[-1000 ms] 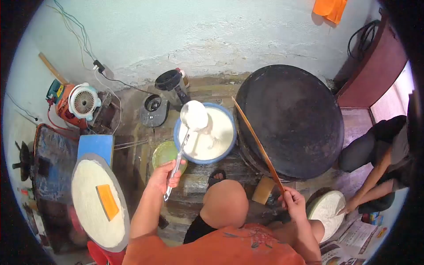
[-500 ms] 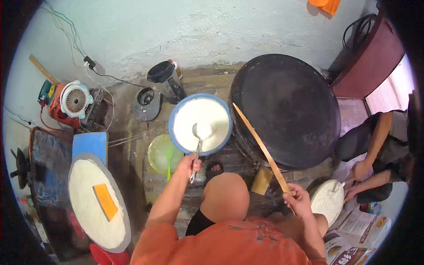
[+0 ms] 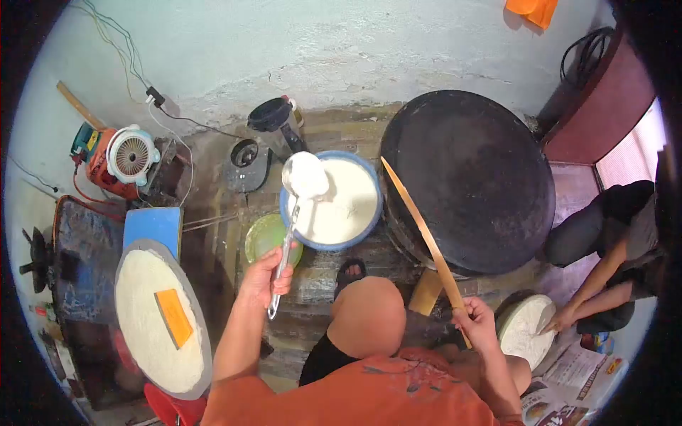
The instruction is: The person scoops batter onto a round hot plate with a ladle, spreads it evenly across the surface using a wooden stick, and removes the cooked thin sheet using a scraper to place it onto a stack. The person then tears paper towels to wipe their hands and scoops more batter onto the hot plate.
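My left hand [image 3: 264,278] is closed round the handle of a metal ladle [image 3: 293,216]. The ladle's bowl holds white batter [image 3: 310,176] and is raised over the left rim of a blue-rimmed basin [image 3: 371,231], which contains more pale batter. In my right hand [image 3: 474,323] is the lower end of a long, thin wooden spatula [image 3: 428,238]. Its pointed tip reaches up over the left edge of a large round black griddle [image 3: 469,177]. Below the ladle, beside the basin, sits a green bowl [image 3: 261,238], partly hidden by my left hand.
At left, an orange scraper [image 3: 172,317] lies on a pale oval surface [image 3: 142,284]. A blue board [image 3: 153,231], a blower [image 3: 132,154] and a blender jug [image 3: 273,124] stand further back. At right, another person's hands [image 3: 561,319] touch a round white-topped container [image 3: 524,334].
My left hand has lifted the ladle out of the basin with batter in it and drawn it left. My right hand still holds the spatula in much the same place. The other person's hands have shifted.
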A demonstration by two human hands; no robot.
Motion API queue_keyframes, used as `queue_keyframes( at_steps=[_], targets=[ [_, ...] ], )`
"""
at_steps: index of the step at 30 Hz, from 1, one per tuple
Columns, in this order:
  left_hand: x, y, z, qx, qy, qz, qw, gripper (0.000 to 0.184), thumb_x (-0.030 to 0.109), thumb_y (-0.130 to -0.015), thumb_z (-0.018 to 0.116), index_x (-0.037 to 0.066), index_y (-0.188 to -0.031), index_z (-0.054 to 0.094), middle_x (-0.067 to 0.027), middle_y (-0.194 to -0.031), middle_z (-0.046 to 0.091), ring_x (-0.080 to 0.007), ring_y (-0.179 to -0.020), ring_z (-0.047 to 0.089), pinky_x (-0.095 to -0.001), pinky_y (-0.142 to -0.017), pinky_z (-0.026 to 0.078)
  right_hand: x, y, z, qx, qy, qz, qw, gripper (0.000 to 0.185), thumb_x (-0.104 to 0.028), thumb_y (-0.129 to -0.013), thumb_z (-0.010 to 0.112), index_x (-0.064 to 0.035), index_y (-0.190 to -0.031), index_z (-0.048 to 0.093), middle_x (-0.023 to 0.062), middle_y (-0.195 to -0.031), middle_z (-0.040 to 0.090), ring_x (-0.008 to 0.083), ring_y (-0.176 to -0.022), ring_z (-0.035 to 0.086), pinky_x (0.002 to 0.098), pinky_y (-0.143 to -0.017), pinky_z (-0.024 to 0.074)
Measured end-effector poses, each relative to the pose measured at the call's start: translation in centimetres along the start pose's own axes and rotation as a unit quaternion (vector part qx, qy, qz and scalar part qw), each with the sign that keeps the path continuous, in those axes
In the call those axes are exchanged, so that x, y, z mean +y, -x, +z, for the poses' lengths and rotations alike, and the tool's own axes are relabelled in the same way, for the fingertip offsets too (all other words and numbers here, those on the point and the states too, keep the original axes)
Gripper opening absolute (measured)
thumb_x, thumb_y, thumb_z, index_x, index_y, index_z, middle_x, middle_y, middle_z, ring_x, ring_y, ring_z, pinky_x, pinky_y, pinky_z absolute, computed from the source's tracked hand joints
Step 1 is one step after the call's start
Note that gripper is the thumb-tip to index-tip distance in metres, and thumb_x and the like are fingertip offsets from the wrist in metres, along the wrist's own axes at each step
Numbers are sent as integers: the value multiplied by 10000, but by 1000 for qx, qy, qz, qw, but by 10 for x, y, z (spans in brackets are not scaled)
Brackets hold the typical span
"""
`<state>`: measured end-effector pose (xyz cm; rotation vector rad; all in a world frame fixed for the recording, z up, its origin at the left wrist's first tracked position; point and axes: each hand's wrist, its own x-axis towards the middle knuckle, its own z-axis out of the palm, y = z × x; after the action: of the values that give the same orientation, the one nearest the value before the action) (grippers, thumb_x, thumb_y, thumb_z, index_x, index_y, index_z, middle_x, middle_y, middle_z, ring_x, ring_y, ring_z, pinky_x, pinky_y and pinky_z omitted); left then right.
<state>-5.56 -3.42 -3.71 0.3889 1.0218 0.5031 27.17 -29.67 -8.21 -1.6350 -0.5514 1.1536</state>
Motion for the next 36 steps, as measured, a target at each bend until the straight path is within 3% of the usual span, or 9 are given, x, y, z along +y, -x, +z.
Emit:
queue_keyframes(
  at_steps=[2, 10, 16, 18, 22, 24, 31, 34, 36],
  targets=[
    [10, 8, 16, -37, -12, 57, 998, 281, 253, -905, 434, 100, -1133, 493, -38, -571, 452, -83, -401, 324, -214, -342, 262, -3, -2, 0, 4, 28, -11, 1000, 83, -39, -823, 569, -10, -895, 541, 12, -651, 563, 61, -546, 511, 199, -497, 413],
    [46, 2, 89, -119, -24, 109, 987, 315, 282, -916, 415, 85, -1151, 484, -49, -569, 452, -97, -383, 342, -224, -338, 276, 14, -12, -19, 30, 81, -40, 995, 196, -39, -809, 576, 2, -999, 561, -5, -705, 572, 56, -618, 514, 201, -561, 416],
    [48, -36, 158, -130, -51, 117, 983, 302, 363, -903, 415, 155, -1103, 505, -33, -572, 464, -89, -373, 347, -216, -330, 286, -19, -25, -23, 81, 112, -65, 988, 385, -2, -808, 539, 10, -1189, 488, -35, -728, 527, 36, -612, 470, 180, -579, 402],
    [41, -60, 173, -132, -61, 120, 982, 266, 333, -908, 408, 167, -1094, 501, -34, -570, 463, -91, -377, 358, -215, -326, 282, -24, -31, -24, 117, 119, -64, 984, 429, -47, -807, 569, -6, -1221, 464, 47, -935, 618, 74, -746, 551, 236, -698, 451],
    [21, -105, 200, -119, -99, 147, 977, 232, 272, -915, 380, 162, -1100, 466, -33, -579, 469, -96, -391, 381, -217, -328, 292, -35, -52, -31, 148, 181, -134, 963, 431, -26, -788, 570, -1, -1207, 474, 103, -1036, 609, 125, -836, 582, 262, -752, 459],
    [6, -127, 210, -112, -116, 156, 975, 230, 232, -916, 355, 159, -1111, 455, -32, -599, 469, -98, -411, 392, -218, -334, 301, -34, -67, -35, 177, 256, -230, 922, 446, -14, -754, 582, -37, -1192, 500, 140, -1043, 606, 200, -888, 604, 284, -766, 465],
    [-54, -190, 209, -48, -147, 163, 974, 341, 111, -885, 400, 124, -1226, 404, -28, -601, 449, -107, -423, 403, -236, -343, 330, -72, -105, -19, 158, 345, -193, 905, 439, -69, -717, 592, -126, -1150, 546, 163, -964, 595, 313, -838, 588, 352, -720, 475],
    [-66, -190, 209, -10, -144, 167, 975, 433, 74, -866, 455, 102, -1289, 365, -21, -590, 440, -110, -430, 410, -241, -356, 342, -76, -126, -11, 160, 382, -239, 878, 425, -46, -720, 600, -92, -1141, 557, 152, -920, 617, 216, -732, 606, 285, -681, 467],
    [-66, -188, 207, 9, -155, 177, 972, 443, 58, -860, 465, 93, -1290, 363, -12, -593, 435, -102, -441, 407, -235, -375, 342, -66, -138, -15, 158, 352, -220, 896, 428, -71, -717, 599, -112, -1141, 560, 159, -889, 618, 217, -704, 601, 281, -672, 464]
  ],
)
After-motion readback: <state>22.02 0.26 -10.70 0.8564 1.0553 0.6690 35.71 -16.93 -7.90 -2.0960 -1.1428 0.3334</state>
